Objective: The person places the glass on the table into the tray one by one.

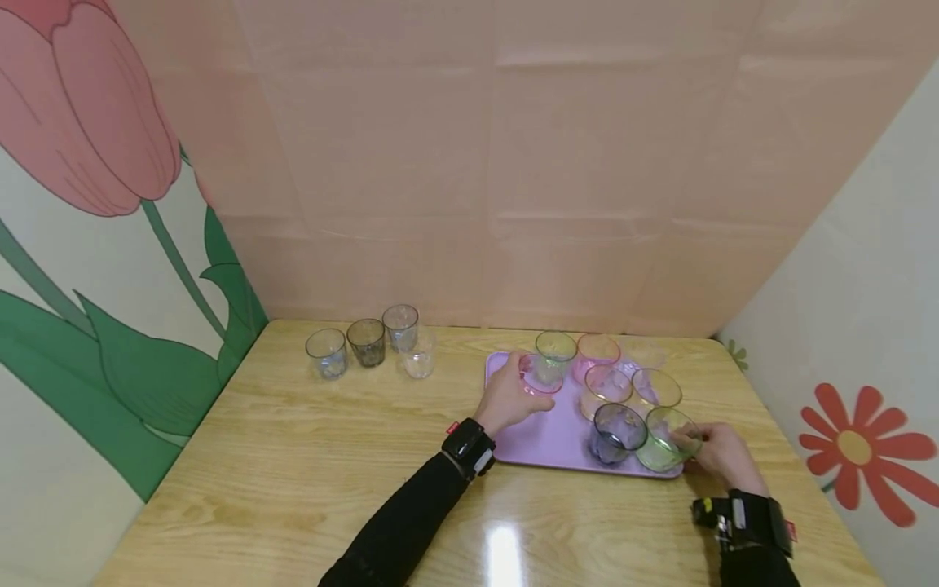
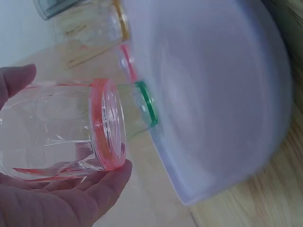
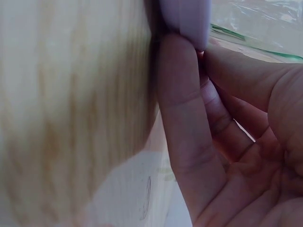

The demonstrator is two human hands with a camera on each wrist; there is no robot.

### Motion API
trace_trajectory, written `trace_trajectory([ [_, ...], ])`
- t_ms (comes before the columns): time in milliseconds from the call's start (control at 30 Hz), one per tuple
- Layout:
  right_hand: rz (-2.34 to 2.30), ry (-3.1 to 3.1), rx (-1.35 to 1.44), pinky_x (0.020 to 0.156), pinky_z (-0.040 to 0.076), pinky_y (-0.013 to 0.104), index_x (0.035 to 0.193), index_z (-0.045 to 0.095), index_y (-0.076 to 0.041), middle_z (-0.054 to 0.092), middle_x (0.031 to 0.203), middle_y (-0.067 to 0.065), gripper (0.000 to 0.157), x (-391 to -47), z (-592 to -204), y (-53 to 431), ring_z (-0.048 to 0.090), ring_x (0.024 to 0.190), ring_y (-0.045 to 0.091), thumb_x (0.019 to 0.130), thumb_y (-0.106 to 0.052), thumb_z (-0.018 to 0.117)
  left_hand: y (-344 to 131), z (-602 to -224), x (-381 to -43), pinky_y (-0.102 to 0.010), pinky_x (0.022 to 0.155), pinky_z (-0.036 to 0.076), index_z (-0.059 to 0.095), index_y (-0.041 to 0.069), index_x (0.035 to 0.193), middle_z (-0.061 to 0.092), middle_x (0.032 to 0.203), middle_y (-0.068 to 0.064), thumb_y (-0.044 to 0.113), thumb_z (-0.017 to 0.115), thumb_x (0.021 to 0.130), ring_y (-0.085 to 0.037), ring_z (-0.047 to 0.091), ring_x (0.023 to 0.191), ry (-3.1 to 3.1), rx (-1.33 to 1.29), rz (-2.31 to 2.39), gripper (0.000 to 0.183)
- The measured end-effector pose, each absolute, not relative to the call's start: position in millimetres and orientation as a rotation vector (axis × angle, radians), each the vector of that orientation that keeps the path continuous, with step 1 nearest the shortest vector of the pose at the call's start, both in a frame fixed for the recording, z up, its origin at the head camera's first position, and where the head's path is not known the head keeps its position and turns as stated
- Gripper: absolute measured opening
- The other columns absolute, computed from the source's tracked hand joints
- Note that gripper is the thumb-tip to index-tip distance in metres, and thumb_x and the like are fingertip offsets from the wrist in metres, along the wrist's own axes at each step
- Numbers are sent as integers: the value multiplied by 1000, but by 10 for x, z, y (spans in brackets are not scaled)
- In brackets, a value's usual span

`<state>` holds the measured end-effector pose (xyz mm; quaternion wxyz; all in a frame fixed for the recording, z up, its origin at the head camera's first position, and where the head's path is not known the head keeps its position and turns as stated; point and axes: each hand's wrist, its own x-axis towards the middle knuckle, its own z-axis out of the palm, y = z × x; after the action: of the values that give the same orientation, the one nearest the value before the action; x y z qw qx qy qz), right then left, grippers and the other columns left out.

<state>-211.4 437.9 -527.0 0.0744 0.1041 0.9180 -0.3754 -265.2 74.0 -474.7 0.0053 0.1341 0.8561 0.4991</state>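
Observation:
My left hand (image 1: 504, 398) holds a clear glass with a pink tint (image 1: 541, 383) over the left part of a purple tray (image 1: 531, 444). In the left wrist view the thumb and fingers lie on opposite sides of this glass (image 2: 52, 123), and it is tilted in that picture. My right hand (image 1: 726, 455) is at the tray's front right corner, pinching the tray edge (image 3: 187, 21) between thumb and fingers in the right wrist view. A green glass (image 1: 660, 456) stands on the tray beside the right fingers, with a dark glass (image 1: 616, 444) to its left.
Farther back on the tray stand another green glass (image 1: 555, 346), a pink glass (image 1: 597, 350), an amber-rimmed glass (image 1: 607, 387) and a yellow glass (image 1: 658, 387). Several grey and clear glasses, including a dark one (image 1: 367, 346), stand on the wooden table (image 1: 293, 473) at left.

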Motion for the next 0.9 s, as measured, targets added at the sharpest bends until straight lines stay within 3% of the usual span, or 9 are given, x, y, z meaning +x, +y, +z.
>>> trace_trajectory([
  [333, -1136, 2739, 347, 65, 53, 30, 113, 68, 6, 67, 109, 22, 49, -2126, -5281, 4387, 61, 85, 18, 92, -38, 68, 912, -4780, -2664, -27, 80, 47, 54, 14, 129, 61, 117, -8, 28, 90, 62, -14, 55, 100, 2755, 492, 1435, 77],
  [533, -1103, 2780, 307, 66, 52, 29, 113, 68, 7, 67, 111, 24, 48, -2124, -5257, 4388, 61, 87, 19, 93, -37, 66, 924, -4779, -2698, -27, 80, 49, 52, 13, 132, 67, 116, -7, 30, 92, 62, -14, 61, 98, 2734, 510, 1389, 83],
  [667, -1080, 2808, 278, 66, 51, 28, 112, 69, 5, 68, 111, 24, 46, -2118, -5240, 4380, 60, 87, 19, 92, -36, 67, 944, -4780, -2689, -27, 80, 50, 50, 16, 135, 67, 117, -7, 31, 92, 63, -15, 63, 100, 2719, 456, 1364, 85],
  [900, -1035, 2858, 236, 68, 49, 29, 107, 71, 4, 70, 105, 20, 42, -2086, -5243, 4371, 60, 83, 16, 93, -35, 66, 1022, -4840, -2650, -29, 84, 51, 49, 11, 136, 64, 125, -13, 29, 92, 65, -21, 63, 107, 2681, 401, 1351, 85],
])
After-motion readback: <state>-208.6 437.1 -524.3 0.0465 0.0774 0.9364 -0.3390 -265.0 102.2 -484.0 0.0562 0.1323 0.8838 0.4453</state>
